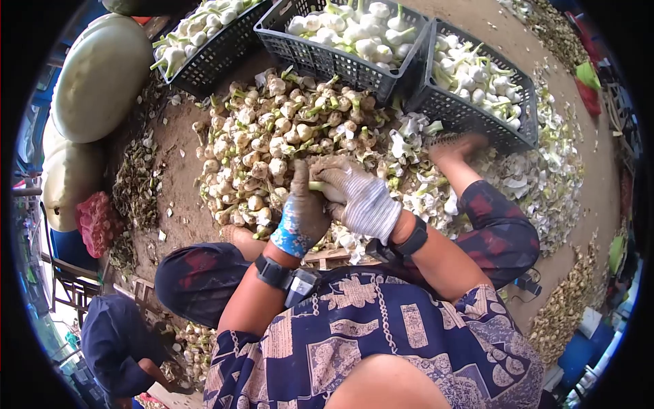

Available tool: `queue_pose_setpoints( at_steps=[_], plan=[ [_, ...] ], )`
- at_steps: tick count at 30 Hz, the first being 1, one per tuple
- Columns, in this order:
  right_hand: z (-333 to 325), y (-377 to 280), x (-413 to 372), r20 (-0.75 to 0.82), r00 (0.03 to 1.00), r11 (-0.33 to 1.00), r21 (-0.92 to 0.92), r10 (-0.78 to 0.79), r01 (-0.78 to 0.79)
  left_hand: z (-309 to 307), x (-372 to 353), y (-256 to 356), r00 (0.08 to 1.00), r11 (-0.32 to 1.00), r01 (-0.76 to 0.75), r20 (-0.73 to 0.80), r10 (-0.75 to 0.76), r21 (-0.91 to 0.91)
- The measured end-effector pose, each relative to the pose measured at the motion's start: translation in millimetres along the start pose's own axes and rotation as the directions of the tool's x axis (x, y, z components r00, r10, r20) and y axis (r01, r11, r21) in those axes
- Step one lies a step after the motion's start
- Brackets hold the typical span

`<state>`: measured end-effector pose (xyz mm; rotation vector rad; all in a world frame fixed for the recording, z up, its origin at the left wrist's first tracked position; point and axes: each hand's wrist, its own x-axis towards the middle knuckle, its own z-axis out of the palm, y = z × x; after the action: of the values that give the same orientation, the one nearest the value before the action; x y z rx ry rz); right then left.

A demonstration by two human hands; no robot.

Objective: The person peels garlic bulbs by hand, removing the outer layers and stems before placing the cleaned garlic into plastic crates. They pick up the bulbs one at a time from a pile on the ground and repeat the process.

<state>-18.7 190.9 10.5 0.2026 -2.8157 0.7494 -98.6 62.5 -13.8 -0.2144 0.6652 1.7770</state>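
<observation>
A garlic bulb (332,193) with a short green stem is between my two gloved hands, in front of my chest. My right hand (368,203), in a striped grey-white glove with dirty fingertips, curls over the bulb. My left hand (304,215), in a soiled glove with a blue floral cuff, closes against it from the other side, thumb pointing up. Its lower fingers are partly hidden. Just beyond the hands lies a heap of unpeeled garlic bulbs (272,140) with cut stems. Loose white garlic skins (415,198) lie to the right of the hands.
Black plastic crates of pale garlic stand behind the heap: one at left (218,58), one in the middle (327,61), one at right (470,116). Large whitish rounded containers (102,78) and a red mesh bag (100,221) are at left. Another person (119,344) crouches at lower left.
</observation>
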Motion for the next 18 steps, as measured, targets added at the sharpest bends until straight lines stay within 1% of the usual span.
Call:
queue_pose_setpoints(
  at_steps=[1, 2, 3, 4, 5, 6, 7, 8, 9, 10, 11, 12, 13, 14, 15, 16, 18],
  plan=[
    [-16, 8, 14, -0.073, 0.997, 0.977, 0.212, 0.029, -0.013, 12, -3, 16, 0.985, 0.994, -0.109, 0.137, 0.104, 0.027],
    [-32, 16, 28, -0.134, 0.988, 0.910, 0.415, 0.071, -0.009, 25, -7, 35, 0.941, 0.975, -0.219, 0.272, 0.202, 0.036],
    [-52, 24, 42, -0.176, 0.966, 0.897, 0.432, 0.191, -0.099, 42, -14, 53, 0.921, 0.931, -0.348, 0.223, 0.318, 0.108],
    [-70, 37, 57, -0.222, 0.928, 0.879, 0.443, 0.300, -0.178, 57, -18, 72, 0.877, 0.863, -0.472, 0.193, 0.439, 0.181],
    [-85, 57, 72, -0.389, 0.897, 0.961, 0.249, 0.210, -0.117, 65, -23, 89, 0.839, 0.802, -0.543, 0.191, 0.509, 0.249],
    [-99, 75, 86, -0.535, 0.841, 0.997, 0.035, 0.078, -0.071, 69, -29, 104, 0.789, 0.724, -0.614, 0.199, 0.582, 0.316],
    [-89, 102, 86, -0.513, 0.826, 0.967, 0.027, 0.232, -0.255, 69, -34, 115, 0.762, 0.648, -0.638, 0.225, 0.607, 0.415],
    [-86, 107, 84, -0.601, 0.771, 0.971, 0.042, 0.213, -0.235, 67, -41, 122, 0.738, 0.562, -0.650, 0.249, 0.627, 0.511],
    [-70, 117, 75, -0.657, 0.747, 0.944, -0.172, 0.104, -0.282, 62, -48, 122, 0.742, 0.532, -0.632, 0.242, 0.626, 0.563],
    [-45, 138, 64, -0.582, 0.793, 0.962, -0.063, 0.180, -0.264, 53, -52, 119, 0.768, 0.547, -0.564, 0.150, 0.622, 0.618],
    [-27, 132, 58, -0.080, 0.664, 0.625, 0.436, 0.744, -0.648, 44, -52, 110, 0.791, 0.577, -0.514, 0.090, 0.606, 0.635],
    [6, 155, 52, 0.049, 0.742, 0.743, -0.036, 0.669, -0.668, 32, -49, 96, 0.818, 0.637, -0.427, -0.026, 0.575, 0.642],
    [50, 176, 38, 0.070, 0.717, 0.720, -0.120, 0.693, -0.684, 7, -38, 81, 0.853, 0.709, -0.329, -0.125, 0.506, 0.624],
    [85, 191, 27, 0.090, 0.692, 0.693, -0.206, 0.717, -0.691, 1, -28, 68, 0.880, 0.782, -0.153, -0.277, 0.386, 0.604],
    [101, 198, 24, 0.183, 0.636, 0.661, -0.215, 0.750, -0.719, -1, -24, 55, 0.920, 0.827, -0.062, -0.289, 0.264, 0.559],
    [115, 204, 21, 0.278, 0.572, 0.632, -0.228, 0.772, -0.741, -7, -21, 48, 0.972, 0.778, 0.001, -0.185, 0.148, 0.629],
    [121, 206, 15, 0.356, 0.520, 0.623, -0.314, 0.777, -0.716, -3, -16, 46, 0.993, 0.535, -0.036, -0.028, 0.111, 0.844]
  ],
)
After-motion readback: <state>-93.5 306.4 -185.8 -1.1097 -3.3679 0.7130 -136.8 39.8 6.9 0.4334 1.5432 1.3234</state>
